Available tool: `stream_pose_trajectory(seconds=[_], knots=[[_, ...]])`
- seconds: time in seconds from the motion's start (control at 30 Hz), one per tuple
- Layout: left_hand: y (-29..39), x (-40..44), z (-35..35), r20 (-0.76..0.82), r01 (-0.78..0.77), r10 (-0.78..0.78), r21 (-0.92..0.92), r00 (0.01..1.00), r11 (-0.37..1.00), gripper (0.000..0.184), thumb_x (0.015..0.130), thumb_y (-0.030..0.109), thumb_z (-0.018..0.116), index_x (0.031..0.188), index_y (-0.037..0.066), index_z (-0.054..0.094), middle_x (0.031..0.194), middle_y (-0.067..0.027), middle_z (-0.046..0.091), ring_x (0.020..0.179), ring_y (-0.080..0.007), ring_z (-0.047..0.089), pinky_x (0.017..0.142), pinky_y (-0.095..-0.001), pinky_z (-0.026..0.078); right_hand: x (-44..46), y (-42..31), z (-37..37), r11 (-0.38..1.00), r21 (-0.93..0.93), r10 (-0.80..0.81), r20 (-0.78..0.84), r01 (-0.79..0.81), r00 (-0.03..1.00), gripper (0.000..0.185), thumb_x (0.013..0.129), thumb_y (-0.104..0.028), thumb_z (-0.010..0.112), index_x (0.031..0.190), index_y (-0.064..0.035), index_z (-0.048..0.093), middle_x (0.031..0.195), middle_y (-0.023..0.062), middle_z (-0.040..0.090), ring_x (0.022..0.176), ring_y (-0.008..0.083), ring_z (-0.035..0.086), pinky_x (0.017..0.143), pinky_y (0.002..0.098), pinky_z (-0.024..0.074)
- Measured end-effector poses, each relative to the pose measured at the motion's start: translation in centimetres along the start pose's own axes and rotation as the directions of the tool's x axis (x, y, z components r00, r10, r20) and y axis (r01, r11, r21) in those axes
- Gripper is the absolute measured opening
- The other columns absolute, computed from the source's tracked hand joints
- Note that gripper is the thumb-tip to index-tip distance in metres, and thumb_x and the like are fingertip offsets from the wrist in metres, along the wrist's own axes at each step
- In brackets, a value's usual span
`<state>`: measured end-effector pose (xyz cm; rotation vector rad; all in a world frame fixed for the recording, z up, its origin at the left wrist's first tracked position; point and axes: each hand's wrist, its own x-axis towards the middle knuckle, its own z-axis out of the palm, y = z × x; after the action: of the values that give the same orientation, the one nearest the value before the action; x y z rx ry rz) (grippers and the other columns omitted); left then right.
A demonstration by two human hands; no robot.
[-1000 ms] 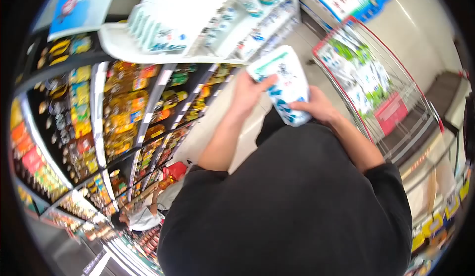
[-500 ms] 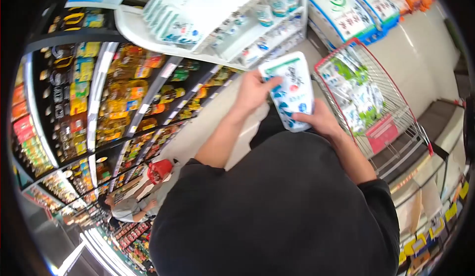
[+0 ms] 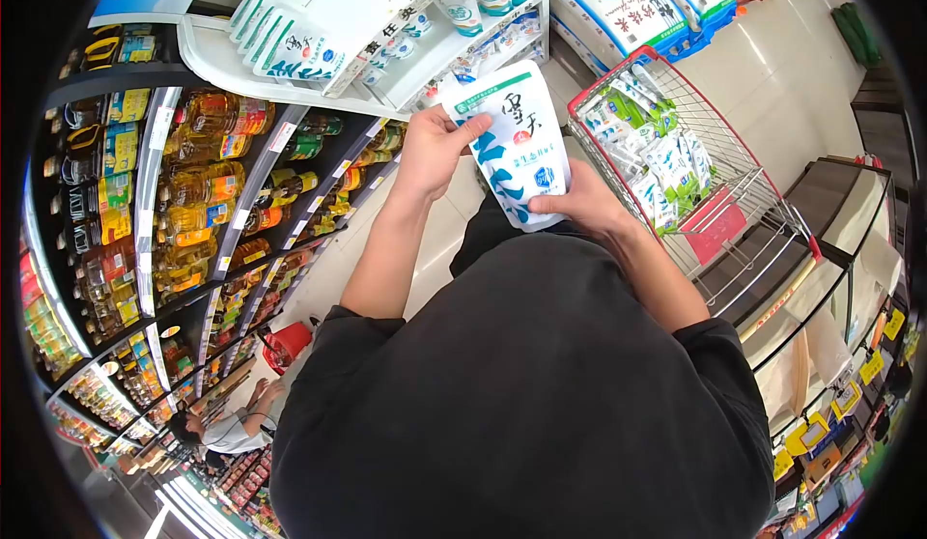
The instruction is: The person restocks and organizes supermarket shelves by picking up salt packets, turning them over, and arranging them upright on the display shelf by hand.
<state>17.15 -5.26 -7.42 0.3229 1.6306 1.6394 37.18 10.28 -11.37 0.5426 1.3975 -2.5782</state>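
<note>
Between my two hands is a white pouch [image 3: 521, 138] with a green band, blue pattern and dark characters, its printed face toward me. My left hand [image 3: 435, 151] pinches its left edge, thumb on the front. My right hand [image 3: 582, 199] grips the lower right corner, also with the thumb on top. The fingers behind the pouch are hidden. Similar pouches [image 3: 290, 48] stand in a row on the white shelf [image 3: 217, 66] at the upper left. To the right, a shopping cart [image 3: 739, 167] with a red rim holds many white and green packets [image 3: 666, 157].
Shelves of oil bottles [image 3: 198, 186] fill the left side. Large white and blue bags [image 3: 618, 3] are stacked at the top. A person [image 3: 227, 430] in a light shirt is at the lower left, near a red basket [image 3: 287, 346]. Bins [image 3: 816, 297] line the right.
The pouch and both my hands have shifted left and slightly up in view. Shelves and cart have also moved left as the view turned. My grip looks the same.
</note>
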Motion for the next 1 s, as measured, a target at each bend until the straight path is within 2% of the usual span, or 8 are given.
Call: stream_pose_trajectory(seconds=[0.1,0.3,0.43,0.57,0.63,0.83,0.9,1.0], knots=[[0.5,0.3,0.0,-0.007,-0.034,0.034,-0.011,0.999,0.999,0.021,0.096,0.008,0.082,0.112,-0.004,0.077,0.101,-0.0113,0.081,0.086,-0.0126,0.075,0.076,-0.0297,0.061,-0.3,-0.2,0.3,0.999,0.024,-0.041,0.006,0.041,0.999,0.052,0.088,-0.013,0.09,0.132,0.0037,0.068,0.122,0.0103,0.077,0.111,0.0171,0.072,0.101,0.035,0.0562],[1.7,0.9,0.2,0.07,0.011,-0.012,0.009,0.998,1.0,0.03,0.096,0.005,0.08,0.123,-0.005,0.073,0.114,-0.0125,0.079,0.099,-0.0186,0.076,0.09,-0.0345,0.061,-0.6,0.5,0.8,0.991,-0.114,-0.082,-0.076,0.073,0.994,0.047,0.09,-0.015,0.089,0.13,0.0033,0.071,0.12,0.0092,0.078,0.108,0.0156,0.071,0.098,0.0348,0.0557],[2.0,0.3,0.7,0.239,-0.079,0.021,0.238,0.971,0.968,0.041,0.089,0.003,0.084,0.127,-0.003,0.071,0.119,-0.0098,0.079,0.106,-0.0166,0.074,0.096,-0.0353,0.059,0.1,0.8,0.5,0.979,-0.168,-0.136,-0.128,0.113,0.982,0.048,0.09,-0.015,0.088,0.131,0.0033,0.07,0.12,0.0086,0.078,0.106,0.0153,0.071,0.097,0.0353,0.0558],[3.3,0.0,-0.2,0.274,-0.085,0.062,0.074,0.96,0.994,0.047,0.082,0.004,0.089,0.125,-0.002,0.072,0.117,-0.0077,0.078,0.107,-0.0148,0.072,0.096,-0.0347,0.058,1.1,-1.0,1.9,0.972,-0.187,-0.167,-0.105,0.146,0.98,0.047,0.093,-0.014,0.086,0.132,0.0032,0.068,0.12,0.0092,0.077,0.107,0.0148,0.071,0.096,0.0345,0.0576],[3.2,0.5,-1.4,0.303,-0.08,0.039,0.123,0.952,0.989,0.056,0.077,0.008,0.093,0.126,-0.003,0.07,0.116,-0.0089,0.078,0.104,-0.0159,0.071,0.095,-0.0342,0.056,2.3,-1.4,2.9,0.98,-0.154,-0.142,-0.098,0.126,0.985,0.044,0.094,-0.013,0.084,0.132,0.0037,0.068,0.119,0.0095,0.077,0.107,0.0149,0.072,0.094,0.0345,0.0583],[5.5,1.8,-6.2,0.263,-0.142,0.114,0.089,0.958,0.986,0.058,0.074,0.009,0.095,0.124,-0.003,0.069,0.115,-0.0092,0.078,0.104,-0.0163,0.071,0.096,-0.0345,0.056,7.3,-4.0,7.6,0.942,-0.298,-0.215,-0.169,0.158,0.962,0.034,0.095,-0.011,0.083,0.124,0.0037,0.073,0.111,0.0089,0.079,0.099,0.0138,0.073,0.087,0.0326,0.0593],[6.8,2.0,-8.6,0.264,-0.165,0.117,0.168,0.957,0.972,0.061,0.075,0.004,0.094,0.129,-0.003,0.067,0.118,-0.0092,0.077,0.108,-0.016,0.071,0.097,-0.0358,0.056,9.6,-4.4,9.0,0.95,-0.263,-0.218,-0.174,0.168,0.96,0.031,0.095,-0.01,0.083,0.121,0.0035,0.075,0.108,0.0078,0.08,0.095,0.0128,0.073,0.085,0.0319,0.0597],[6.7,2.9,-12.6,0.17,-0.225,0.191,0.207,0.967,0.952,0.058,0.072,0.01,0.096,0.122,-0.004,0.07,0.112,-0.0108,0.078,0.1,-0.016,0.072,0.092,-0.035,0.057,13.0,-4.7,11.2,0.946,-0.295,-0.195,-0.185,0.135,0.963,0.033,0.093,-0.011,0.084,0.121,0.0037,0.074,0.108,0.0073,0.08,0.094,0.012,0.073,0.083,0.0314,0.0591]])
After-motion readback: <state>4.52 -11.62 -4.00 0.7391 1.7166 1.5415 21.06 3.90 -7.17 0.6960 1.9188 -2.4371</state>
